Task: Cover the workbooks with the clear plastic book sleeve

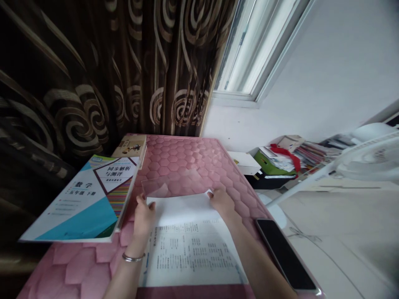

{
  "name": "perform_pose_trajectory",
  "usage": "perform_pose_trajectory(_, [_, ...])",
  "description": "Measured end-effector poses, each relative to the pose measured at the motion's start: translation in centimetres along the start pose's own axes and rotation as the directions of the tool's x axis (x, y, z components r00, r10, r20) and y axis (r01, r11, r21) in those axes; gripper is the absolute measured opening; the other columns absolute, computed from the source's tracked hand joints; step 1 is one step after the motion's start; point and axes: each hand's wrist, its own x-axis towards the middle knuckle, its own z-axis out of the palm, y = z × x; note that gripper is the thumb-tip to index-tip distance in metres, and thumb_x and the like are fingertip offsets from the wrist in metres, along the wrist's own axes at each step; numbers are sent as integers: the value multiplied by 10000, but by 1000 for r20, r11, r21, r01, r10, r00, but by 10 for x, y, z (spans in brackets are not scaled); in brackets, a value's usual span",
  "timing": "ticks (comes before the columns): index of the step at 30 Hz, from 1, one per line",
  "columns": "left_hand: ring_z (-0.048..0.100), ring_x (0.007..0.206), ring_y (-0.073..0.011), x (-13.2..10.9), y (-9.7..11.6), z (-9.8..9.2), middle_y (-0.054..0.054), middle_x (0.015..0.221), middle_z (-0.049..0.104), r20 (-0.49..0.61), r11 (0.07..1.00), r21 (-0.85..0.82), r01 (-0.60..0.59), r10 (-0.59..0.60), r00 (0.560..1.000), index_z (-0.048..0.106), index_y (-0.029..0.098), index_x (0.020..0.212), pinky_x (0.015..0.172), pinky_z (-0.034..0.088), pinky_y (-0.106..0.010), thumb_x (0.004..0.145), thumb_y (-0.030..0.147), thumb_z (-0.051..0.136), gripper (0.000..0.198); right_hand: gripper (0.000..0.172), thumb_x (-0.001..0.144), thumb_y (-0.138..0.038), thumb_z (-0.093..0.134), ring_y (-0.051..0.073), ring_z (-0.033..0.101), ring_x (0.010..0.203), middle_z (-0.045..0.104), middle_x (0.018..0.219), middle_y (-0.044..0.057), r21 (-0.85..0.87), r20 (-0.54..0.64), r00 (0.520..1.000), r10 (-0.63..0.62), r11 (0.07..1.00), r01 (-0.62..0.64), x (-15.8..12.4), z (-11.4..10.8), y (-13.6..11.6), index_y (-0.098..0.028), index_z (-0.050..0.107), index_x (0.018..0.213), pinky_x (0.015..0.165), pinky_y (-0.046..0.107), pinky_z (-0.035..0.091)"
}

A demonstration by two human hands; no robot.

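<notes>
A printed sheet (193,253) with columns of text lies in front of me. Across its far end is a blank white paper (183,209), perhaps a folded part of the same sheet; I cannot tell. My left hand (145,216), with a silver bangle on the wrist, grips the paper's left edge, thumb on top. At the far right corner, my right hand (222,204) pinches the paper between thumb and fingers. A clear plastic film (168,183) extends beyond the paper's far edge. The fingers' undersides are hidden.
The table has a pink hexagon-patterned cover (193,155). A workbook (84,203) lies left, with a brown book (134,146) behind it. A black phone (285,253) rests at the right edge. Beyond are a white fan (368,153), a box (245,162), papers and a curtain (149,62).
</notes>
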Motion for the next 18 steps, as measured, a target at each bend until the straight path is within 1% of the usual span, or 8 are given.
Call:
perform_pose_trajectory(4, [663,1027,-268,-7,0,3,-224,1101,650,-20,973,220,-65,71,997,384,45,1306,851,511,-332,906,209,497,447,379,953,-363,419,298,657,1051,685,1119,187,-3,-2,1000,-21,1000,21,0,-1,-2,-122,669,1103,841,372,502])
perform_pose_trajectory(7, [647,1010,-316,-14,9,3,-267,1184,582,-51,883,461,-84,121,991,452,42,1308,856,516,-431,922,226,442,428,369,958,-354,415,272,662,1047,630,1230,183,31,-14,998,-63,998,63,2,1,0,-152,662,1144,842,351,499])
perform_pose_trajectory(9, [593,1100,-354,-17,20,2,-268,1307,507,-33,804,580,-132,185,982,533,97,1277,899,484,-519,919,170,399,390,362,959,-345,420,258,659,1057,605,1272,179,66,-8,997,-80,995,81,5,2,1,-161,664,1153,850,333,492])
perform_pose_trajectory(11, [481,1257,-357,-19,33,2,-201,1440,427,78,756,594,-276,288,955,609,173,1221,991,418,-548,907,98,359,408,362,957,-343,428,256,651,1073,633,1233,178,93,10,997,-80,993,79,9,3,4,-150,672,1145,850,319,486])
perform_pose_trajectory(13, [387,1354,-312,-18,44,7,-118,1505,391,240,737,512,-441,370,898,657,222,1162,1076,349,-503,901,69,357,426,359,953,-352,439,253,656,1060,684,1139,165,112,25,996,-80,991,77,13,4,7,-153,687,1119,827,305,486])
perform_pose_trajectory(14, [365,1376,-287,-18,48,11,-91,1515,390,313,735,458,-500,393,865,670,233,1142,1103,322,-475,904,77,370,413,354,951,-360,444,249,663,1041,705,1090,152,124,33,996,-81,989,76,15,4,9,-161,699,1094,808,297,487])
perform_pose_trajectory(16, [365,1384,-252,-17,54,21,-66,1508,416,414,745,383,-545,389,823,681,241,1120,1132,285,-449,917,112,385,382,348,947,-377,445,235,678,989,731,1017,122,150,44,996,-82,986,75,18,5,13,-180,720,1032,766,279,485])
perform_pose_trajectory(18, [386,1375,-236,-16,56,31,-59,1489,449,464,757,372,-537,349,814,674,243,1132,1141,262,-463,931,138,373,377,343,945,-383,444,216,684,946,741,970,89,180,47,995,-91,980,81,20,6,18,-194,727,993,731,259,476])
